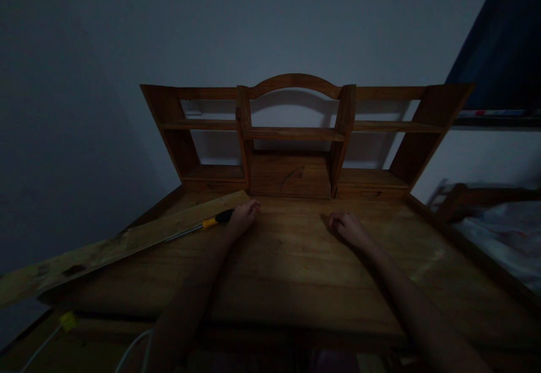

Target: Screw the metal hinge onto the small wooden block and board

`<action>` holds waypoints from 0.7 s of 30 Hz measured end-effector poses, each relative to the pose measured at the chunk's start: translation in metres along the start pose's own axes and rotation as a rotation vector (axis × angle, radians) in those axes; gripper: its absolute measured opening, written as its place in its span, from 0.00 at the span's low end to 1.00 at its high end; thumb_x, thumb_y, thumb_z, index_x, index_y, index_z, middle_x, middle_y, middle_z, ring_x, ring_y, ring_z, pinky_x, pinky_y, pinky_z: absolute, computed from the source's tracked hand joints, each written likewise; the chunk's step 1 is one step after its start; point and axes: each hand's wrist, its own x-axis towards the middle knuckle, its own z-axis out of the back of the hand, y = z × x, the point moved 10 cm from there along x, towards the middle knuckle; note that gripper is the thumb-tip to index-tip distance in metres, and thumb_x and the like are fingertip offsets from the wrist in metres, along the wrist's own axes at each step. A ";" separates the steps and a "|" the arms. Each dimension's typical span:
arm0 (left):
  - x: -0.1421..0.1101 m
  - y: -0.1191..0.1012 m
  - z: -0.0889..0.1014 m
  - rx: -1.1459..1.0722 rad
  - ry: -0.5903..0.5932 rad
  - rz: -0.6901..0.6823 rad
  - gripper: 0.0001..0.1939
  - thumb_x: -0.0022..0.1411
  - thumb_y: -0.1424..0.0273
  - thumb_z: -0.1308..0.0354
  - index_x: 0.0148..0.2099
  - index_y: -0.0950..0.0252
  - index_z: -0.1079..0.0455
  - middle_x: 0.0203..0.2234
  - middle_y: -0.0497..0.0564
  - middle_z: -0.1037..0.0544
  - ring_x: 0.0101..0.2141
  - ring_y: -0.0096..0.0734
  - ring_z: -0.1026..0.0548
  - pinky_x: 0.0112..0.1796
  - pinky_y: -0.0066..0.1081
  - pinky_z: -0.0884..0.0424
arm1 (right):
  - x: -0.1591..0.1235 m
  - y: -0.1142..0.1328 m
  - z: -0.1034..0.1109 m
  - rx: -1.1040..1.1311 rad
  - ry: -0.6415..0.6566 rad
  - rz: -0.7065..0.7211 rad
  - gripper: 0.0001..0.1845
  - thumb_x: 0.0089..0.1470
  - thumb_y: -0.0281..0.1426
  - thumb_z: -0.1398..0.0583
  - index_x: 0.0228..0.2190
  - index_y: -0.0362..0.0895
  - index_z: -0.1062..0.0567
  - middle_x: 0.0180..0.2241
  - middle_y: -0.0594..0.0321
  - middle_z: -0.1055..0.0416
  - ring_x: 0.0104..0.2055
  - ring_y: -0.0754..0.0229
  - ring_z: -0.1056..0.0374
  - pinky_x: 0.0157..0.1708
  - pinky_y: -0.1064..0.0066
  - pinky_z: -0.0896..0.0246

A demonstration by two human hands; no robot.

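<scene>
My left hand [244,216] rests on the wooden desk top [291,260], its loosely bent fingers slightly apart and nothing seen in them. Right beside its wrist side lies a screwdriver [210,222] with a black and yellow handle and a metal shaft pointing left. The handle's end meets the edge of the hand; whether they touch I cannot tell. A long pale wooden board [127,243] lies slantwise behind the screwdriver and juts past the desk's left edge. Farther right, my right hand [347,229] sits on the desk with its fingers curled in, apparently around nothing.
A wooden shelf unit [293,134] with an arched top stands along the desk's back. Raised wooden rims edge the desk's sides. At lower left are a yellow object [67,321] and a white cable [134,343]. To the right is a whitish plastic-like covering [507,238]. The room is dim.
</scene>
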 end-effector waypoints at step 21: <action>0.001 -0.004 0.000 -0.024 0.004 -0.039 0.15 0.68 0.69 0.54 0.50 0.63 0.30 0.38 0.51 0.19 0.39 0.35 0.21 0.43 0.32 0.29 | -0.002 0.010 0.002 -0.007 -0.004 0.000 0.14 0.52 0.22 0.49 0.25 0.44 0.24 0.28 0.61 0.22 0.32 0.58 0.28 0.35 0.72 0.43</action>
